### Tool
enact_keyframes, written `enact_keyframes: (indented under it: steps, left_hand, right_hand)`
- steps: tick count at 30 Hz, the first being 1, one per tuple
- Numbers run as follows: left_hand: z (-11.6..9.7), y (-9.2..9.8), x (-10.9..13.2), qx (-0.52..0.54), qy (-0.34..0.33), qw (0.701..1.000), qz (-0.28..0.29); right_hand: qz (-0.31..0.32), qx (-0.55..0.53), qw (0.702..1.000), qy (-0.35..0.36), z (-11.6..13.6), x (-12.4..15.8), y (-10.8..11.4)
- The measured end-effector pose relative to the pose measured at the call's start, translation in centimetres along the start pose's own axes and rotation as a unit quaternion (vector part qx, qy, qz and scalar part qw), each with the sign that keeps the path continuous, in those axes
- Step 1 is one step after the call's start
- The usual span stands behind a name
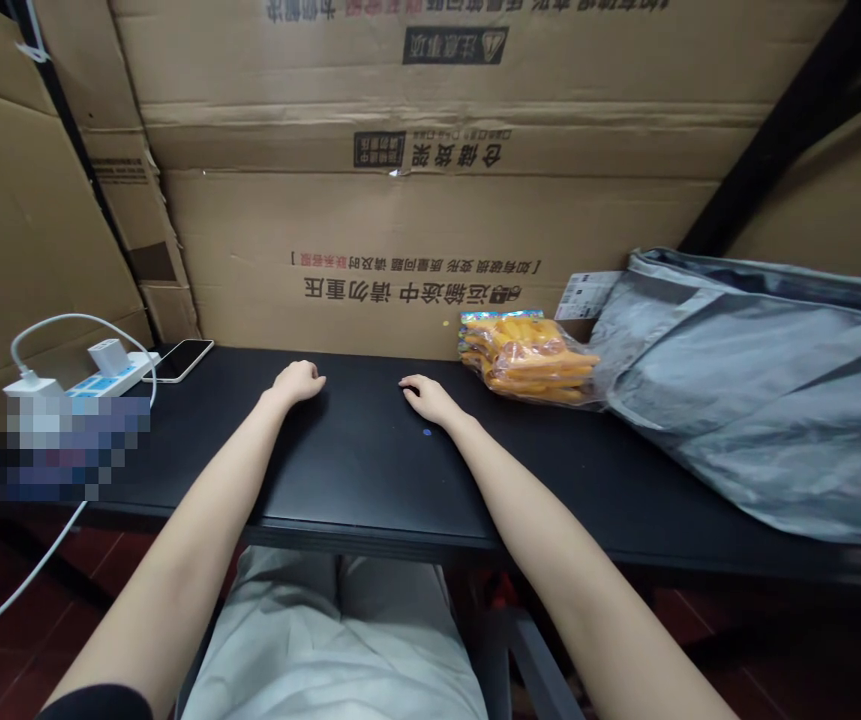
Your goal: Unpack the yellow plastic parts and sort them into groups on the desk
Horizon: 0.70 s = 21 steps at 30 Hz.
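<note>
In the head view, your left hand (299, 382) and right hand (428, 399) rest apart on the black bench (370, 480), each grip loosely clenched. The phone (184, 360) lies left of your left hand; the packet of orange items (531, 358) lies right of your right hand, just beside the grey bag (775, 400).
</note>
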State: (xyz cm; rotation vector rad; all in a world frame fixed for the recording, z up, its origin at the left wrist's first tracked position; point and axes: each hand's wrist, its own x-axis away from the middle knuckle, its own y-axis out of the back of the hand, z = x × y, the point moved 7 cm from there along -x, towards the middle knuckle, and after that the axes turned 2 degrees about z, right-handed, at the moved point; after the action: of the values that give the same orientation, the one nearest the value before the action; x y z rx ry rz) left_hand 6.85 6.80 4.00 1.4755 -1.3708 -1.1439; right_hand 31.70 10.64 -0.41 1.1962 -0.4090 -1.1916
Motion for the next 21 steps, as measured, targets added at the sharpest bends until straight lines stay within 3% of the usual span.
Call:
enact_keyframes:
  steps: [3, 7, 10, 16, 21]
  left_hand:
    - [0.6, -0.9, -0.3, 0.071, 0.013, 0.995, -0.065]
    - [1.4, -1.7, 0.0, 0.119, 0.004, 0.988, -0.096]
    - [1.4, -1.9, 0.1, 0.129, -0.014, 0.986, -0.101]
    - [0.9, -2.1, 0.1, 0.125, -0.03, 0.987, -0.098]
    - [0.9, -2.1, 0.1, 0.126, -0.035, 0.987, -0.098]
  right_hand:
    - [-0.034, -0.036, 0.998, -0.034, -0.9, 0.0, 0.7]
    - [-0.173, -0.143, 0.968, -0.115, -3.0, 0.2, 3.0]
    - [-0.267, -0.272, 0.907, -0.181, -5.0, 0.6, 4.4]
    - [-0.34, -0.522, 0.748, -0.229, -7.4, 1.5, 5.8]
    - [-0.376, -0.584, 0.672, -0.257, -8.3, 2.5, 6.6]
